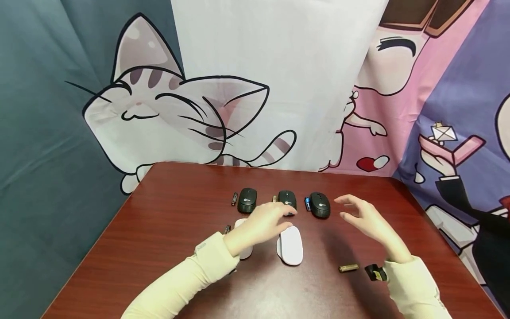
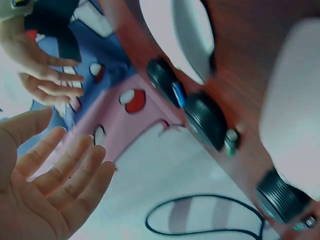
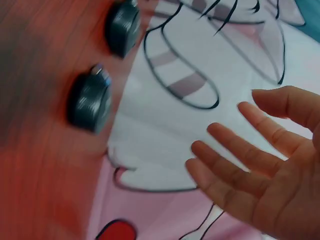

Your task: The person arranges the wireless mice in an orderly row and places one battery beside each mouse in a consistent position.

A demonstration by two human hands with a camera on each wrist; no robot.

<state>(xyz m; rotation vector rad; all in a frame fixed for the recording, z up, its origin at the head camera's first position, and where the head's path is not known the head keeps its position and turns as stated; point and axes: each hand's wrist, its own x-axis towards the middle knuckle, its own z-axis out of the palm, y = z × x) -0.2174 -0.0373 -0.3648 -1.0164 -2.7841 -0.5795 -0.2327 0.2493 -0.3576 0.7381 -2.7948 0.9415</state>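
Note:
My left hand (image 1: 263, 223) hovers above the table with nothing in its grasp, fingers spread and relaxed. Below it is a white mouse (image 1: 291, 246), its lower left edge showing a second white layer. Another white mouse (image 1: 246, 251) is partly hidden by my left wrist, with a battery (image 1: 227, 229) beside it. To the right, my right hand (image 1: 368, 221) is raised with loosely bent, empty fingers; the right wrist view shows its palm (image 3: 280, 180). Nearest it is a black mouse (image 1: 320, 204) with a blue battery (image 1: 307, 204) at its left side.
Two more black mice, one at left (image 1: 247, 200) and one in the middle (image 1: 287, 199), stand in the back row. Batteries lie beside them, one dark (image 1: 234, 199), one gold (image 1: 274, 198). A gold battery (image 1: 348, 268) lies at front right. Printed cloth (image 1: 279, 88) hangs behind the table (image 1: 159, 248).

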